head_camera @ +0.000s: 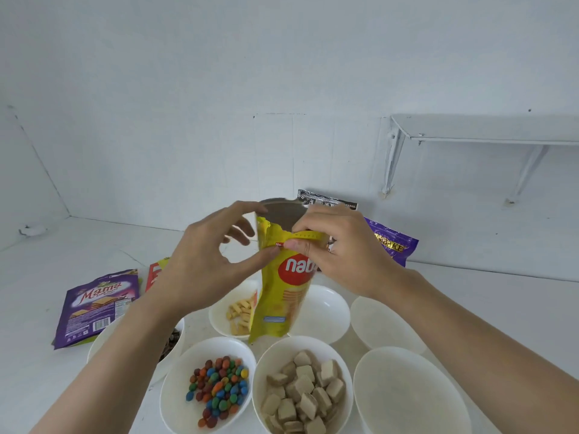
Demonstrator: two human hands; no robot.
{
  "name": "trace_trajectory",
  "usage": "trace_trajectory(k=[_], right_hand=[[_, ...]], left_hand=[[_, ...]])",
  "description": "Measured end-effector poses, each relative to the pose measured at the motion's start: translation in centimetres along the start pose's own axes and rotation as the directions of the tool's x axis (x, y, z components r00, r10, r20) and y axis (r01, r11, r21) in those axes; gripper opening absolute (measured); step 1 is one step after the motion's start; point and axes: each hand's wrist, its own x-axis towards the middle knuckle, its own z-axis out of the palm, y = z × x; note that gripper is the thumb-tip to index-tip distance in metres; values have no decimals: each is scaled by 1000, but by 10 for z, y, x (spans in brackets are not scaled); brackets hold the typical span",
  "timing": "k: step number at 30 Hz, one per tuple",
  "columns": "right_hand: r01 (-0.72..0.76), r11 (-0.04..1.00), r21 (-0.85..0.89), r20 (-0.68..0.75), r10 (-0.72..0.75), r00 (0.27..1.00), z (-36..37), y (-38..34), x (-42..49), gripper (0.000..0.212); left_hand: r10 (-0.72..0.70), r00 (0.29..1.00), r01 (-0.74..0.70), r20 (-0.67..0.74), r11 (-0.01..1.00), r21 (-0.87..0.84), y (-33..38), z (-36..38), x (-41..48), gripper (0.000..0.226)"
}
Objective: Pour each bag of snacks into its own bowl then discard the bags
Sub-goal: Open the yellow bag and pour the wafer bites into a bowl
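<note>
I hold a tall yellow Nabati wafer bag [283, 296] upright above the bowls, its top edge partly torn. My right hand [338, 252] pinches the torn top strip. My left hand [203, 264] touches the bag's left edge with its thumb tip, the other fingers spread loosely. Below the bag sit white bowls: one with small biscuit sticks [238, 311], one with coloured coated candies [216, 386], one with beige wafer cubes [304, 389], and one with dark snacks [170, 341] half hidden under my left arm. Three bowls hold nothing [326, 311] [385, 324] [410, 393].
A purple Mama wafer bag [94, 305] lies flat at the left, with a red and yellow bag [155, 272] beside it. Behind my hands stand a brown-lined bin [282, 211], a silver bag [326, 200] and a purple bag [391, 242]. A white wall shelf [485, 130] hangs at the right.
</note>
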Motion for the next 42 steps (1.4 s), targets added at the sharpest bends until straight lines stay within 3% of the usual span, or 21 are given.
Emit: trace_trajectory(k=[5,10,12,16,20,24,28,36,38,42], right_hand=[[34,999,-28,-37,-35,999,1,2,-1,17],[-44,999,18,-84,45,995,1,6,-5,18],[-125,986,107,-144,140,980,-4,5,-5,16],[-300,910,285,-134,348,928,-17,7,-2,13],[-331,862,385,-196,426,883,-25,10,-2,14],[-382,785,487,-224,536,814,-24,15,-1,15],[-420,652,631,-162,641,750,-17,17,2,11],[-506,353,787,2,819,573,-1,36,12,25],[-519,327,790,14,836,548,11,40,8,21],[-566,272,778,75,855,513,36,46,-4,18]], left_hand=[[-31,998,35,50,996,-84,1,12,-5,45],[-58,995,69,82,989,-133,4,28,-13,52],[-21,993,34,114,992,-121,1,37,-17,51],[-30,997,42,77,988,-150,-15,47,-21,22],[-174,984,177,43,904,-390,-26,47,-26,18],[-317,948,240,-19,756,-609,-32,49,-35,21],[-476,878,344,38,576,-741,-37,61,-46,28],[-429,894,308,127,385,-870,-40,61,-46,37],[-455,887,269,81,366,-891,-39,63,-49,28],[-572,819,291,-58,499,-816,-52,69,-48,29]])
